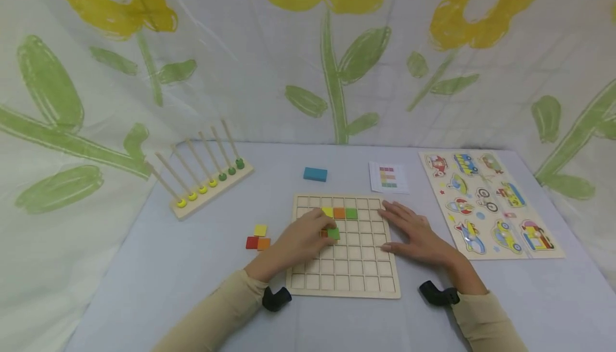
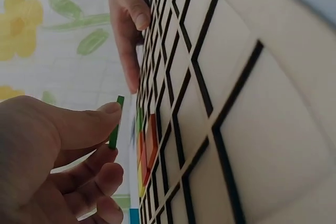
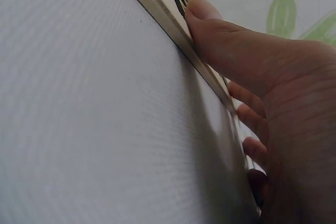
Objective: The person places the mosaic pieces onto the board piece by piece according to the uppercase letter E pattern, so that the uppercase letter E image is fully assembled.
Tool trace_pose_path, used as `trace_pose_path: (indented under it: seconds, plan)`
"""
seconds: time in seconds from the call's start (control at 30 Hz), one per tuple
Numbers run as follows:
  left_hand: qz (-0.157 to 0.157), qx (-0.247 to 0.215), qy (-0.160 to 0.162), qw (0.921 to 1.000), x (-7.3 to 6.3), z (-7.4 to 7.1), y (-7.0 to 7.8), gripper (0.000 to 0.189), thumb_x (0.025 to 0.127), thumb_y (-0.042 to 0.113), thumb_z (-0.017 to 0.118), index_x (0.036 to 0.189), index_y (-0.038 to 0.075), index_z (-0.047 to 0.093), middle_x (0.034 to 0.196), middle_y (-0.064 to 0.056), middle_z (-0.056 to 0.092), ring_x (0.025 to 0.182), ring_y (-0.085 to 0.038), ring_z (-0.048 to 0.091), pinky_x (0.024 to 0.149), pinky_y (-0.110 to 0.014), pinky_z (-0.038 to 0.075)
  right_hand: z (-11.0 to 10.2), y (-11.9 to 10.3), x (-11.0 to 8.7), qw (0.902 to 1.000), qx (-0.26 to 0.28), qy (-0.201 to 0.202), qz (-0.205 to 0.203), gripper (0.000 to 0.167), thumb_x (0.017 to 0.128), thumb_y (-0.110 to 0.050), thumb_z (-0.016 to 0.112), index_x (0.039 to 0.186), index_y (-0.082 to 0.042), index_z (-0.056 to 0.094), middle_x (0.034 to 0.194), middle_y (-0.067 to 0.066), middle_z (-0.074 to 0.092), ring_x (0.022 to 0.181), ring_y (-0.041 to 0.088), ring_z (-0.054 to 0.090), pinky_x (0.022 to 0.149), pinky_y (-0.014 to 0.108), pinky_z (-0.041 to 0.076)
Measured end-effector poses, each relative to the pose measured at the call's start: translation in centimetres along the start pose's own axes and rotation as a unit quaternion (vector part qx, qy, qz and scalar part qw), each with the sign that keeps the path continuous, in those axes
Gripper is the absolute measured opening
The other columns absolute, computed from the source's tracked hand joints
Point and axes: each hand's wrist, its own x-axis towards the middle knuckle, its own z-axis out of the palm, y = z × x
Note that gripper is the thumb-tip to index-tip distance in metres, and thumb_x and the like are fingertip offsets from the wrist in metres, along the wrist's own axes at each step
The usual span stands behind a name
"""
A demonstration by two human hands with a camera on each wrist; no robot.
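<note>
Over the wooden grid board (image 1: 348, 286), my left hand (image 1: 300, 237) pinches a green square tile (image 1: 333, 233) between thumb and fingertip. In the left wrist view the green tile (image 2: 117, 123) is held on edge, apart from the board. Yellow (image 1: 328, 212), orange (image 1: 339, 213) and green (image 1: 352, 213) tiles lie in a row near the board's far side. Partly hidden by the left hand, a darker orange tile (image 1: 324, 234) sits below that row. My right hand (image 1: 416, 234) rests at the board's right edge, its thumb (image 3: 205, 11) on the rim and its fingers spread.
Loose yellow (image 1: 260, 230), red (image 1: 252, 242) and orange (image 1: 263, 244) tiles lie left of the board. Behind are a blue block (image 1: 315, 174) and a pattern card (image 1: 389, 177). A peg stand with beads (image 1: 212, 190) stands far left, a picture puzzle (image 1: 491, 207) at right.
</note>
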Motion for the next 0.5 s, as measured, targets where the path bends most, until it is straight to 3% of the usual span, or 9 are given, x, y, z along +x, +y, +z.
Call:
trace_pose_path:
  seconds: [0.17,0.5]
  plan:
    - [0.013,0.025,-0.021,0.9994,1.0,0.9,0.0,0.027,0.090,0.027,0.067,0.113,0.014,0.066,0.100,0.004,0.054,0.078,-0.009,0.047,0.065,-0.019,0.041,-0.1,-0.1,0.1,1.0000,-0.001,-0.003,0.007,0.080,0.082,-0.051,0.069,0.149,-0.026,0.034,0.158,-0.001,0.023,0.146,0.028,0.014,0.103,0.057,0.020]
    - [0.030,0.047,-0.027,0.9981,1.4,1.6,0.1,0.026,0.090,0.024,0.067,0.114,0.014,0.066,0.103,0.003,0.057,0.081,-0.008,0.048,0.072,-0.020,0.043,0.0,0.0,0.1,1.0000,-0.003,0.001,0.003,0.080,0.082,-0.051,0.070,0.149,-0.026,0.034,0.158,-0.001,0.023,0.146,0.028,0.014,0.103,0.057,0.020]
